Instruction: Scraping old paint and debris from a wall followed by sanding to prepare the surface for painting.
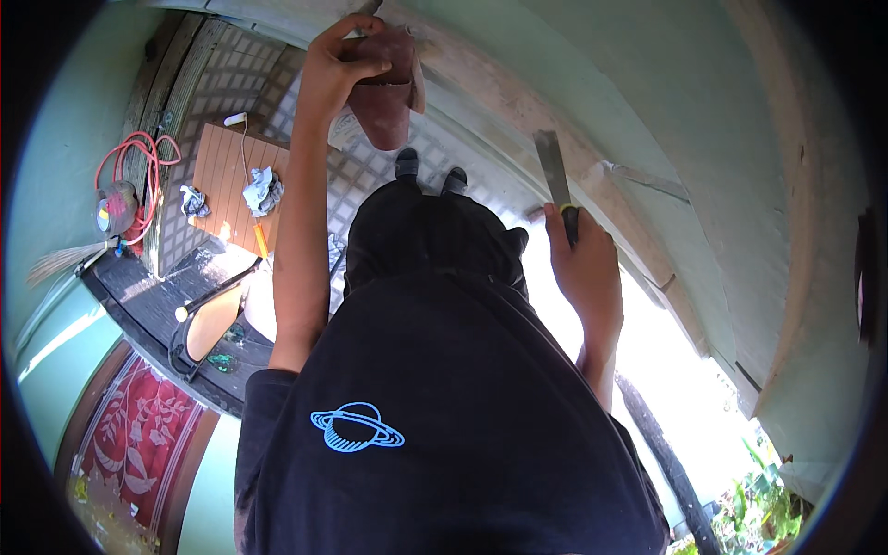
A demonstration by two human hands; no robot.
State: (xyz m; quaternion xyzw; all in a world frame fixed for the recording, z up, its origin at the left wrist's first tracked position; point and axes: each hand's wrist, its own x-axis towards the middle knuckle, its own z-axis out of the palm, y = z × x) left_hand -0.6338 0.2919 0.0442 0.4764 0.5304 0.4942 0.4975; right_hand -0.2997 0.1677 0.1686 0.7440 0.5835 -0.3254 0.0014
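At the top of the view, my left hand (340, 67) is raised with its fingers and thumb closed on a reddish-brown sheet that looks like sandpaper (384, 116). The sheet is folded or curled, with a paler side showing at its right edge. It hangs close to a pale ledge; whether it touches is unclear. A small dark tip pokes out above my fingers, too little to name. My right hand (590, 273) grips the dark handle of a putty knife (552, 166), its flat grey blade pointing up, apart from the sheet.
A pale beam (629, 194) curves along the green wall on the right. Lower left are a slatted wooden table (222, 171) with crumpled paper (263, 191), a coiled red hose (139, 157), a broom head (65, 263) and a dark bench (139, 287). Dark shoes (407, 165) stand below.
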